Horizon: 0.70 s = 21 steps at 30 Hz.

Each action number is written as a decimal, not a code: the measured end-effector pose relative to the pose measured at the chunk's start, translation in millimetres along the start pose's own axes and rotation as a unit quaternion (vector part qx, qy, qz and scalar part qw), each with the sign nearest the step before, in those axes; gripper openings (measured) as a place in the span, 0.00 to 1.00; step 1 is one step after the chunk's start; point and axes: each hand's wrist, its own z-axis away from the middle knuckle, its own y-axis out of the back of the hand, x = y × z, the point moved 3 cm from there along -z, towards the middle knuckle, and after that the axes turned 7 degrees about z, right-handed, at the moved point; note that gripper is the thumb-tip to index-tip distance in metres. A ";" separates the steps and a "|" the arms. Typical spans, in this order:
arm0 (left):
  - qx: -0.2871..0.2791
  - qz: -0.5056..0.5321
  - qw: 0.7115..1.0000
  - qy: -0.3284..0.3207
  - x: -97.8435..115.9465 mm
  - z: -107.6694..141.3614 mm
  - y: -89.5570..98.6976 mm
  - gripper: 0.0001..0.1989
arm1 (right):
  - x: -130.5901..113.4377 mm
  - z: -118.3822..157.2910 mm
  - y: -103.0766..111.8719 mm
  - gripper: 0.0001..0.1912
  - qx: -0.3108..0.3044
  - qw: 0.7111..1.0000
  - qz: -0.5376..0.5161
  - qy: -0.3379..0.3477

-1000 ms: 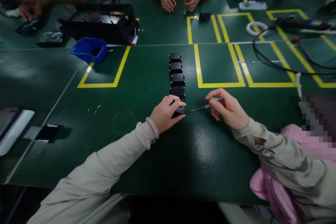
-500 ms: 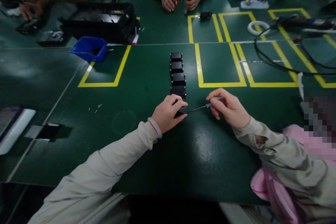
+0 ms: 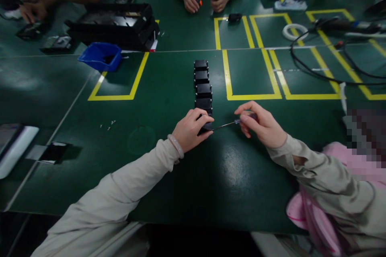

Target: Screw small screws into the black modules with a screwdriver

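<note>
My left hand (image 3: 192, 129) is closed around a small black block (image 3: 206, 127) at the near end of a row of similar black blocks (image 3: 203, 89); the fingers cover much of it. Small shiny screws or pins stick out at the sides of the row. In my right hand (image 3: 263, 124) is a screwdriver (image 3: 238, 121), its handle between thumb and fingers. The thin shaft points left, and its tip meets the right side of the held block. Several tiny screws (image 3: 109, 125) lie on the green table left of my left hand.
A blue bin (image 3: 101, 57) stands before a long black housing (image 3: 117, 26) at the back left. Across the table are a person's hands (image 3: 205, 1). Black cable (image 3: 297, 58) and a white tape ring (image 3: 294, 31) lie at the right. Pink cloth (image 3: 304, 213) hangs by my right sleeve.
The whole view has shifted very slightly to the left. Both hands keep their hold on the block and the screwdriver, with the tip still at the block's side.
</note>
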 end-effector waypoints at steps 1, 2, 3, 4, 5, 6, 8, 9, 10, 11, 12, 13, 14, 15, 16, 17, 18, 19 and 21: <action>0.000 0.001 1.000 -0.001 -0.1 0.1 0.0 0.15 | 0.0 0.0 -0.1 0.08 0.001 1.000 0.001 -0.001; 0.000 0.001 1.000 -0.002 -0.2 0.1 0.1 0.15 | 0.5 0.1 -0.5 0.09 -0.002 1.000 -0.004 -0.006; 0.001 0.002 1.000 -0.003 -0.2 0.1 0.1 0.15 | 0.9 0.1 -0.7 0.09 -0.004 1.000 -0.012 -0.011; 0.002 0.002 1.000 -0.004 -0.3 0.2 0.0 0.15 | 1.2 0.1 -0.9 0.09 -0.007 1.000 -0.017 -0.014; 0.003 0.003 1.000 -0.005 -0.3 0.2 0.0 0.15 | 1.0 0.2 -1.0 0.09 -0.010 1.000 -0.018 -0.012; 0.004 0.002 1.000 -0.005 -0.4 0.3 -0.1 0.14 | 0.6 0.2 -0.9 0.09 -0.012 1.000 -0.014 -0.006; 0.006 0.002 1.000 -0.004 -0.5 0.5 -0.3 0.14 | -0.8 0.4 -0.4 0.08 -0.014 1.000 0.000 0.011; 0.006 0.001 1.000 -0.004 -0.6 0.6 -0.4 0.14 | -1.3 0.5 -0.1 0.08 -0.015 1.000 0.006 0.015; 0.006 0.001 1.000 -0.002 -0.7 0.7 -0.4 0.14 | -1.3 0.5 0.0 0.08 -0.016 1.000 0.006 0.015; 0.005 0.002 1.000 -0.001 -0.8 0.8 -0.4 0.14 | -1.0 0.6 0.1 0.08 -0.017 1.000 0.004 0.010; 0.005 0.002 1.000 0.000 -0.8 0.9 -0.4 0.15 | -0.4 0.6 0.1 0.09 -0.017 1.000 0.001 0.002; 0.003 0.003 1.000 0.001 -0.9 0.9 -0.4 0.15 | 0.2 0.6 0.1 0.10 -0.018 1.000 -0.001 -0.006; 0.002 0.004 1.000 0.001 -0.9 0.9 -0.5 0.15 | 0.6 0.5 0.1 0.10 -0.017 1.000 -0.002 -0.012; 0.001 0.004 1.000 0.002 -1.0 0.9 -0.4 0.15 | 0.6 0.5 0.2 0.10 -0.015 1.000 -0.001 -0.013; 0.002 0.004 1.000 0.002 -1.0 1.0 -0.3 0.15 | 0.3 0.3 0.3 0.10 -0.014 1.000 0.000 -0.011; 0.002 0.005 1.000 0.001 -1.1 1.0 -0.3 0.15 | -0.3 0.2 0.5 0.09 -0.012 1.000 0.000 -0.006; 0.003 0.005 1.000 0.001 -1.2 0.9 -0.2 0.15 | -0.9 0.1 0.6 0.09 -0.011 1.000 0.000 -0.001; 0.004 0.006 1.000 0.001 -1.2 0.9 -0.2 0.15 | -1.4 0.0 0.7 0.09 -0.011 1.000 -0.001 0.003; 0.004 0.006 1.000 0.000 -1.4 1.0 -0.2 0.15 | -1.8 -0.2 0.7 0.09 -0.012 1.000 -0.002 0.001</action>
